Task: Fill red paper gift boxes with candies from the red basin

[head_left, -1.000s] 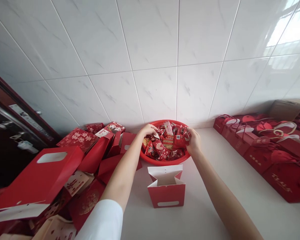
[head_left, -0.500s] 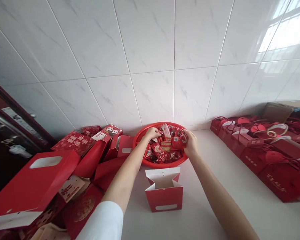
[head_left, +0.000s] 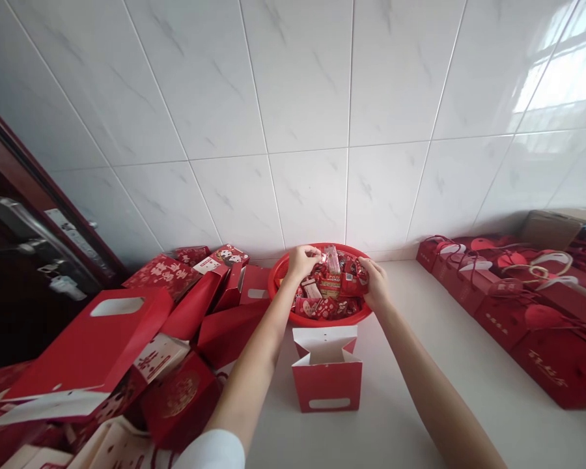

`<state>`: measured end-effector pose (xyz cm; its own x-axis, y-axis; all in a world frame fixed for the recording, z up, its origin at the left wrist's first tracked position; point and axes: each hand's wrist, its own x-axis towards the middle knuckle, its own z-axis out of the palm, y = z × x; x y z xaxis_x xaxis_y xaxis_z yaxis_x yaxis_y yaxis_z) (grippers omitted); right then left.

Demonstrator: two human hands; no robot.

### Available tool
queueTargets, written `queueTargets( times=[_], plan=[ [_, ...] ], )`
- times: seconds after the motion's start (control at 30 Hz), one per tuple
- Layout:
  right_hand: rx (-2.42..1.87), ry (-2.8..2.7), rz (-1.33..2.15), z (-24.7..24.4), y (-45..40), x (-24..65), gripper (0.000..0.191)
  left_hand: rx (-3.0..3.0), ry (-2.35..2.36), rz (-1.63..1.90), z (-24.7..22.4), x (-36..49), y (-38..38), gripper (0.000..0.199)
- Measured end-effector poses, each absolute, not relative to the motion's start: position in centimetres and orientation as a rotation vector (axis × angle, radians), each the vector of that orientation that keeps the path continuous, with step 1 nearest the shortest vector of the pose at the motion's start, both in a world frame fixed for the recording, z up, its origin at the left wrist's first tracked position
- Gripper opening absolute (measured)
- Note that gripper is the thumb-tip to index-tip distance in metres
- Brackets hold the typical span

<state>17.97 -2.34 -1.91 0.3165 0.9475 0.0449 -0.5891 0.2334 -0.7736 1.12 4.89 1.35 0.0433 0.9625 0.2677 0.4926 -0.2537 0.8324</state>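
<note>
A red plastic basket (head_left: 329,322) full of wrapped candies (head_left: 330,285) stands against the tiled wall. Over its back left part, my left hand (head_left: 303,262) pinches a small shiny wrapped candy (head_left: 324,258) between thumb and fingertips. My right hand (head_left: 375,284) is at the basket's right rim, its curled fingers on red wrapped pieces; whether it grips one is hard to see. In front of the basket, between my forearms, an open red paper gift box (head_left: 327,385) stands upright with its white inside showing.
Red gift boxes (head_left: 92,345) lie in a loose heap on the left, beside a dark door with a handle (head_left: 24,225). Rows of red gift bags with handles (head_left: 512,326) line the right side of the white tabletop (head_left: 410,404). A cardboard box (head_left: 547,228) sits behind them.
My left hand has shifted a little right over the candies and now pinches a shiny wrapped piece. My right hand stays at the rim. The view has turned slightly left.
</note>
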Motion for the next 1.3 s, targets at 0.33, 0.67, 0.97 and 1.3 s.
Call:
queueTargets(
  times=[0.33, 0.67, 0.97, 1.3],
  plan=[
    [-0.780, -0.829, 1.359, -0.4, -4.2, 17.7, 0.036, 1.565, 1.073, 1.485, 2.1, -0.3, -2.9, 0.032],
    [-0.751, -1.343, 1.173, 3.8, -8.8, 16.8, 0.023, 1.569, 0.987, 1.434, 3.9, -1.1, -7.9, 0.042],
    [-0.706, -1.468, 0.985, 5.5, -11.2, 16.6, 0.018, 1.134, 0.839, 1.413, 5.0, -0.9, -10.2, 0.044],
    [-0.728, -1.342, 1.154, 4.9, -11.4, 16.3, 0.029, 1.030, 0.710, 1.539, 5.1, -1.3, -11.3, 0.027]
  ],
)
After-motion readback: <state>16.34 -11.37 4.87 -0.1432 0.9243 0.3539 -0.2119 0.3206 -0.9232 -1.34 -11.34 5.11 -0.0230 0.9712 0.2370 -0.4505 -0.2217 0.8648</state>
